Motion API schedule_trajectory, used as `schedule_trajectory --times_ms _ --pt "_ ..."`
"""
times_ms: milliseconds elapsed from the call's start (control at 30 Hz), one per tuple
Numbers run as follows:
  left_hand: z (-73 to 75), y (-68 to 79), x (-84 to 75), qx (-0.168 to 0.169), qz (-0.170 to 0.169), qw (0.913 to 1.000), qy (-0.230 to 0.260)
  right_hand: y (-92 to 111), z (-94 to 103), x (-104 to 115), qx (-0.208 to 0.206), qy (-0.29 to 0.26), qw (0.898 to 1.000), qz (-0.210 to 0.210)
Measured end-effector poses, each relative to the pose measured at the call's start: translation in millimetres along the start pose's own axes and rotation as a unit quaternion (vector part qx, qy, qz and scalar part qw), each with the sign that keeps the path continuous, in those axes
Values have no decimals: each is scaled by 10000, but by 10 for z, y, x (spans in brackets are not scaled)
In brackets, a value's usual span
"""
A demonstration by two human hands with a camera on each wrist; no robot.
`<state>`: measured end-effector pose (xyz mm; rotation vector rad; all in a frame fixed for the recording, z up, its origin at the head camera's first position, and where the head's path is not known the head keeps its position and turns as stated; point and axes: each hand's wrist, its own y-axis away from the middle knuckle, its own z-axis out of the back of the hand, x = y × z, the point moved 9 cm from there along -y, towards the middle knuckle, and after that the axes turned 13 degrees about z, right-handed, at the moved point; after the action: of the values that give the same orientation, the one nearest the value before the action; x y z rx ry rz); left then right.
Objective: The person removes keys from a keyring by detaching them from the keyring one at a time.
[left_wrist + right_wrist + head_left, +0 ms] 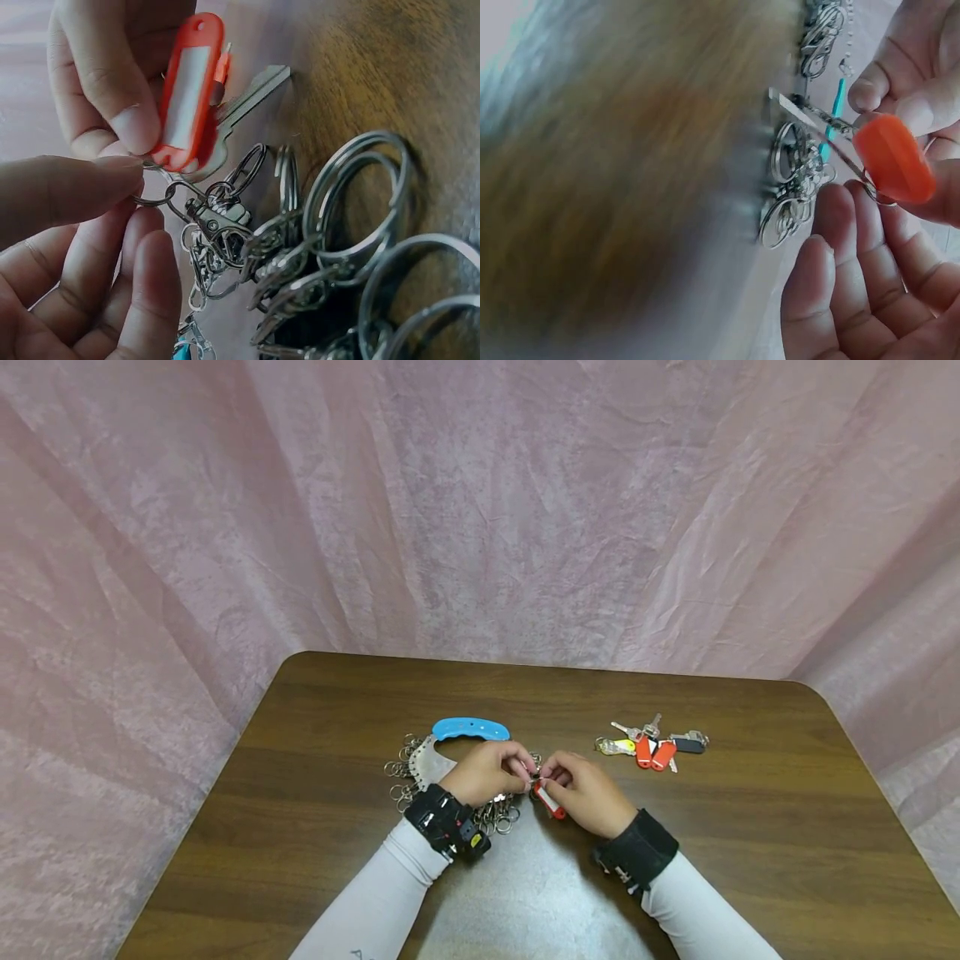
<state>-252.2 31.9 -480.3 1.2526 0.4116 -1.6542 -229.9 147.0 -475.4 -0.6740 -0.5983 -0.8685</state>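
Note:
Both hands meet at the right side of a metal key-ring holder with a blue handle, hung with clips and split rings. My left hand pinches a small split ring between thumb and finger; that ring links to a metal swivel clip. My right hand pinches the lower end of a red key tag with a white label, close beside the left fingertips. A silver key sticks out behind the tag. Fingers partly hide where tag and ring meet.
On the wooden table, right of the hands, lies a cluster of keys with red tags, a yellow tag and a black tag. A pink curtain hangs behind the table's far edge.

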Motion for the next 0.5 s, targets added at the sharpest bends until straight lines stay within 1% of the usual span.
schedule_trajectory --times_ms 67,233,333,500 --pt "-12 -22 28 2 13 10000 -22 8 -2 -1 -8 -99 9999 -50" --pt "-22 -20 11 -32 -46 10000 -21 22 -1 7 -99 -332 9994 -42" --pt "-31 -20 18 -24 11 10000 27 25 -3 15 -158 -418 9990 -24" --pt "-50 -35 57 -19 43 9999 156 19 -12 50 -237 -485 9983 221"
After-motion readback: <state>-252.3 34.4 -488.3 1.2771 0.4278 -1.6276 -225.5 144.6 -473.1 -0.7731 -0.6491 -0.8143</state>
